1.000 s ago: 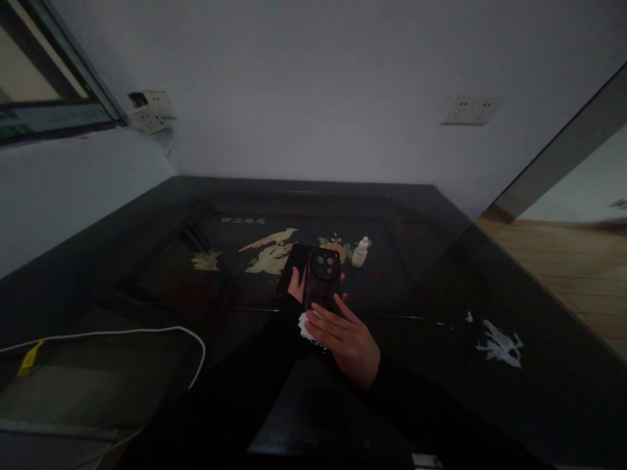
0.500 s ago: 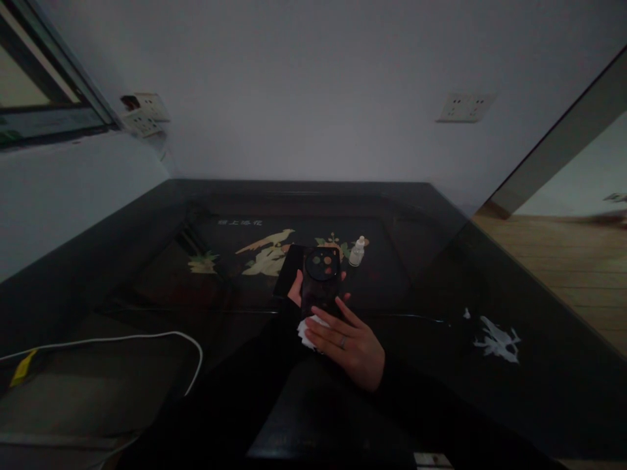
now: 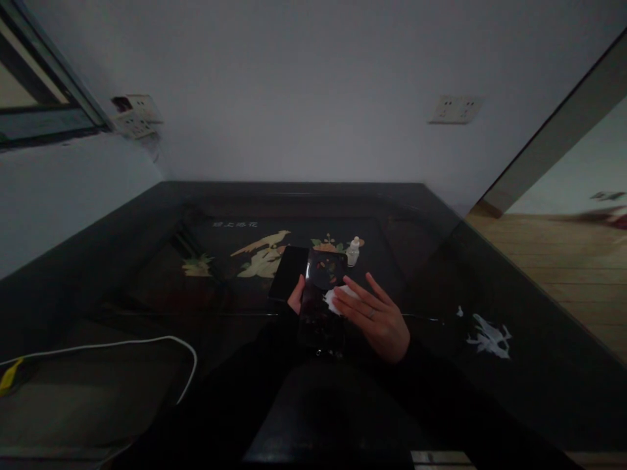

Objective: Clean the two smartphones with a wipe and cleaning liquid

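Note:
A black phone (image 3: pixel 319 307) with a round camera ring is held back-up over the dark glass table (image 3: pixel 441 274). My left hand (image 3: pixel 296 295) grips its left edge, only the thumb and part of the palm showing. My right hand (image 3: pixel 377 316) presses a small white wipe (image 3: pixel 337 297) against the phone's back just below the camera ring, with the outer fingers stretched out. A second dark flat device (image 3: pixel 288 273) lies on the table under the phone's top left. A small white dropper bottle (image 3: pixel 353 251) stands just beyond the phone.
A white cable (image 3: pixel 147 346) with a yellow tag loops over the lower shelf at left. White scraps (image 3: pixel 487 336) lie on the glass at right. Wall sockets (image 3: pixel 454 109) sit on the back wall, wooden floor lies to the right.
My right hand has slid the white wipe from the phone's lower end up to just below the camera ring. The view has shifted slightly.

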{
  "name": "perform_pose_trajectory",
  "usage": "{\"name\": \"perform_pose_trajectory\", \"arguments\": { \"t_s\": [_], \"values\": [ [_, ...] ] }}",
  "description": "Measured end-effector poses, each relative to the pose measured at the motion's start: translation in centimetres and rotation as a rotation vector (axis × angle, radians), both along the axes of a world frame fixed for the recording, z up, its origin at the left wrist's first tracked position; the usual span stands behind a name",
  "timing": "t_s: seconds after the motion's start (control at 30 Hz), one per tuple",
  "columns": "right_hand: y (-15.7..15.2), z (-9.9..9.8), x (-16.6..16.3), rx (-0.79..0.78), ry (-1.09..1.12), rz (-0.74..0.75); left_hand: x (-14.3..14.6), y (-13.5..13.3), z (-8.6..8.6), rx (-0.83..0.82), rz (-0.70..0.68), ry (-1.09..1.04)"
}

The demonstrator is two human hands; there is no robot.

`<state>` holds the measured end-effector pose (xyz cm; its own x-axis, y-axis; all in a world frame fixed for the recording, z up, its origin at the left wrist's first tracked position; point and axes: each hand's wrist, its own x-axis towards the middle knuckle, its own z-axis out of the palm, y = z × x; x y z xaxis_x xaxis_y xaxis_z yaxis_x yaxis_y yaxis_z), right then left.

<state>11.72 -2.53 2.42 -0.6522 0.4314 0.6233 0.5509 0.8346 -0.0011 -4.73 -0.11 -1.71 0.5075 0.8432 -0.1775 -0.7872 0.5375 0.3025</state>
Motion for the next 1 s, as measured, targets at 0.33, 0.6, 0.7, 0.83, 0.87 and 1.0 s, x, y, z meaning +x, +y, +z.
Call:
{"name": "perform_pose_trajectory", "arguments": {
  "t_s": [0.33,0.6,0.7,0.83,0.87,1.0],
  "values": [
    [0.1,-0.1,0.6,0.004,0.015,0.0,-0.1,0.0,0.1,0.026,-0.018,0.05],
    [2.4,1.6,2.1,-0.171,0.531,-0.16,-1.2,-0.1,1.3,0.106,-0.184,-0.034],
    [2.5,2.5,1.3,-0.186,0.566,-0.146,-1.2,-0.2,1.0,0.143,-0.208,-0.054],
    [3.0,2.6,-0.3,-0.183,0.447,-0.062,-0.9,0.0,0.2,0.201,-0.177,-0.08],
    [3.2,2.6,-0.6,-0.193,0.438,-0.048,-0.8,0.1,0.0,0.211,-0.183,-0.076],
    [4.2,3.1,-1.5,-0.289,0.369,0.037,-0.1,-0.2,-0.3,0.198,-0.2,-0.044]
  ]
}}
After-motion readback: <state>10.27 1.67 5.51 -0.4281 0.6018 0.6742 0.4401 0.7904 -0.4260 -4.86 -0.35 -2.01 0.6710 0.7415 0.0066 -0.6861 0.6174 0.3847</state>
